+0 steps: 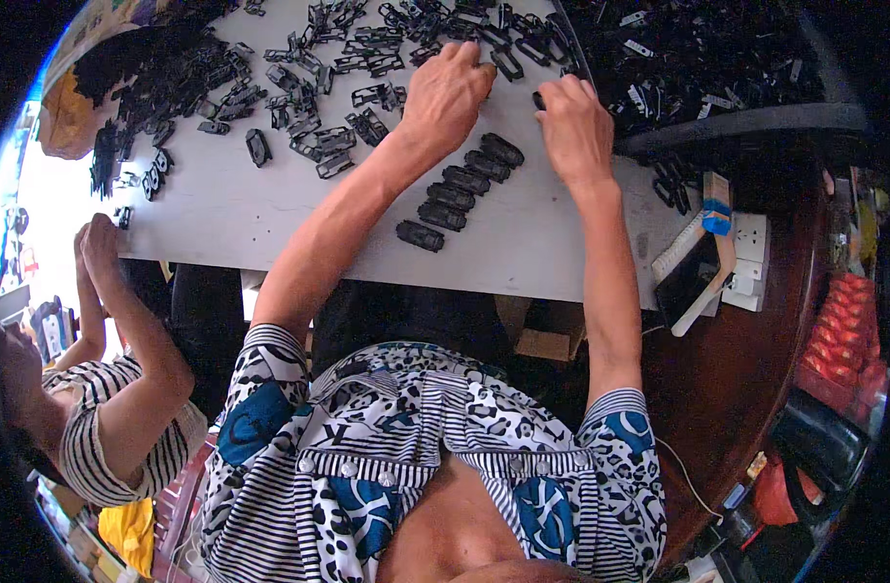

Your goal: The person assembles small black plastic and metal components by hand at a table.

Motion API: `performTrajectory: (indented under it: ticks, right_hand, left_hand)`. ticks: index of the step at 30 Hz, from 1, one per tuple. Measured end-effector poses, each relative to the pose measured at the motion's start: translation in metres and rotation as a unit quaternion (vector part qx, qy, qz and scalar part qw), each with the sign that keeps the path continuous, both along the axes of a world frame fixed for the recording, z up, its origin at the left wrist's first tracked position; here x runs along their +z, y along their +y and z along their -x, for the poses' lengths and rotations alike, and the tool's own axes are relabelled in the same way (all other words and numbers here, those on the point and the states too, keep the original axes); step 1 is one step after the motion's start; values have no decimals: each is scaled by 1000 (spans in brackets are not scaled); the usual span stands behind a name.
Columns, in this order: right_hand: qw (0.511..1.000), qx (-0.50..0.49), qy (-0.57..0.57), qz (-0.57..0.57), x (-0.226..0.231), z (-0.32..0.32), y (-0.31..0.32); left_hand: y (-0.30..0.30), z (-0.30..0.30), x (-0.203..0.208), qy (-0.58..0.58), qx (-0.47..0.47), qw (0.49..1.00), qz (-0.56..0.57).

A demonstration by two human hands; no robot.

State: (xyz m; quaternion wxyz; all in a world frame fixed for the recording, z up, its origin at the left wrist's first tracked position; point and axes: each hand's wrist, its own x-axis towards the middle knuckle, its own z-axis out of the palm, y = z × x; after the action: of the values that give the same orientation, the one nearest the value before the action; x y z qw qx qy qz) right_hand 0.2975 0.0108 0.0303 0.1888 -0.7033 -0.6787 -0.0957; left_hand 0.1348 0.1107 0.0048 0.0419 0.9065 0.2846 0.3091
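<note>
Both my arms reach across a pale table (202, 233) toward its far side. My left hand (447, 95) is curled at the edge of a spread of black plastic frames (367, 60); its fingertips are mostly hidden, and whatever they hold cannot be made out. To its right, my right hand (575, 126) pinches a small black plastic piece (538, 101), which shows at the fingertips. Between my forearms lies a slanting row of several black ribbed plastic parts (449, 196), side by side and touched by neither hand.
A heap of black parts (173, 73) covers the far left. Beyond a curved rim at the far right lie more black pieces (698, 68). A power strip (749, 257) and a taped pale strip (719, 253) sit at the right edge. At left, a co-worker's hands (97, 243) hover near small parts.
</note>
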Motion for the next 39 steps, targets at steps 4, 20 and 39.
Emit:
performTrajectory:
  ticks: [4, 20, 39]
  right_hand:
    - [1000, 4, 16, 18, -6, -4, -1]
    - [741, 51, 668, 44, -17, -22, -30]
    - [973, 54, 224, -5, -16, 2, -15]
  left_hand:
    - [-1, -2, 2, -25, -41, 996, 77]
    - [-6, -12, 4, -197, -119, 819, 526]
    - [-2, -15, -17, -72, -107, 974, 187]
